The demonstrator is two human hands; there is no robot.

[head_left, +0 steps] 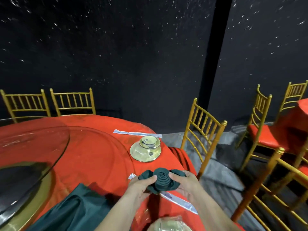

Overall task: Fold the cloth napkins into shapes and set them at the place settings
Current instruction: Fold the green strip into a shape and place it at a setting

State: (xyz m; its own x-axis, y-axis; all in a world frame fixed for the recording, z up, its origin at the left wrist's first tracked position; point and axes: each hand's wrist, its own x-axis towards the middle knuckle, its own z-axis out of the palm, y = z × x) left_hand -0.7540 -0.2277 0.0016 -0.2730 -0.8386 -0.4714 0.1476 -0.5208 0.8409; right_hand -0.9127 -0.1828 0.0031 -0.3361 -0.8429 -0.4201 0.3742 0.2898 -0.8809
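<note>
A dark green cloth napkin, rolled into a rose-like spiral with leaf-like flaps at both sides, hangs just above the red tablecloth. My left hand grips its left side with the thumb on top. My right hand grips its right side. More dark green napkins lie loosely heaped at the table's near left. A place setting of a plastic-wrapped plate and bowl stands beyond the rose. Another wrapped plate shows at the bottom edge.
Wrapped chopsticks lie behind the far setting, and another wrapped pair lies under my hands. A glass turntable covers the table's left. Gold chairs ring the table; a second red table is at right.
</note>
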